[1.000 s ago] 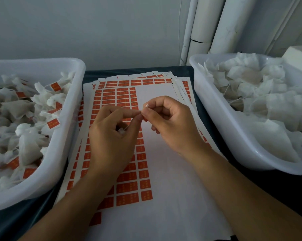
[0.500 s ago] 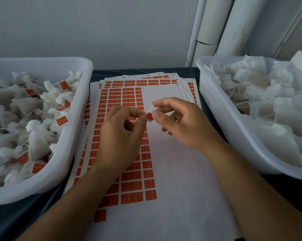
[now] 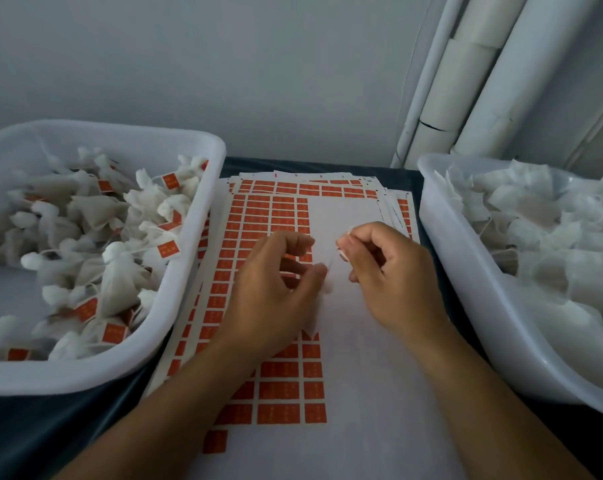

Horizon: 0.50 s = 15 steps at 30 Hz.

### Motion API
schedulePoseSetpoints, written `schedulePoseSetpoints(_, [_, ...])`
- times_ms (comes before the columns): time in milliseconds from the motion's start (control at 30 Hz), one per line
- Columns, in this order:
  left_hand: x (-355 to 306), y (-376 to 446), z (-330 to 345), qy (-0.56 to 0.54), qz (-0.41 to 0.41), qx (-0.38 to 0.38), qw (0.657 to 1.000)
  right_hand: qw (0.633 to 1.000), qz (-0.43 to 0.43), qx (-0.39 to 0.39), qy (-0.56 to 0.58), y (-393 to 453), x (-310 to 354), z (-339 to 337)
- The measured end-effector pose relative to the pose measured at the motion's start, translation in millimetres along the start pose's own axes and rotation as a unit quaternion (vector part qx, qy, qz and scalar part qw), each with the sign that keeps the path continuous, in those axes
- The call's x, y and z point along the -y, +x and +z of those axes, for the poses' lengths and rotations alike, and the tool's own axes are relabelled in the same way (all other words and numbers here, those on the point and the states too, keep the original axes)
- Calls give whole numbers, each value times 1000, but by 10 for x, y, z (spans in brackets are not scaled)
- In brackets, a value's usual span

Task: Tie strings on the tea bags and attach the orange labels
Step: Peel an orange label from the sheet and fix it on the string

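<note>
White tea bag (image 3: 325,285) dangles by string (image 3: 332,263) over orange label sheets (image 3: 279,216)

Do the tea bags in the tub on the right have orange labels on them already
No, the tea bags in the right tub show only white; orange labels appear on bags in the left tub.

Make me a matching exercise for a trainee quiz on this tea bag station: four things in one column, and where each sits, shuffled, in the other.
Things:
1. tub of labelled tea bags
2. tub of unlabelled tea bags
3. sheets of orange labels
4. white pipes

Places:
A. at the right edge of the table
B. flat in the middle, under both hands
C. against the wall, behind the right tub
D. at the left edge of the table

Pairs: 1-D, 2-A, 3-B, 4-C
</note>
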<state>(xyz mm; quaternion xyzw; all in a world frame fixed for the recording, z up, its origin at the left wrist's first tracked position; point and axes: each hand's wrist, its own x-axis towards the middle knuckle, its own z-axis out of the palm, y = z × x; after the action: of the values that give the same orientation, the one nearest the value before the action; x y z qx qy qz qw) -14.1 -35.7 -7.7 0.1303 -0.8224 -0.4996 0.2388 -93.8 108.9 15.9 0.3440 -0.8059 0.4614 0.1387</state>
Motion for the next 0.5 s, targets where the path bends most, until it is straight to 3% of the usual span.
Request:
schedulePoseSetpoints(133, [9,36,-28,18,-42,34,998,997,-64,-10,-49,169,224,-1])
schedulePoseSetpoints(300, [57,79,-29,55,-64,35,996,992,-122,-26,-34,558,709,3])
schedulePoseSetpoints(500, [124,48,-41,52,-87,55,993,984,-174,41,9,1005,1445,299])
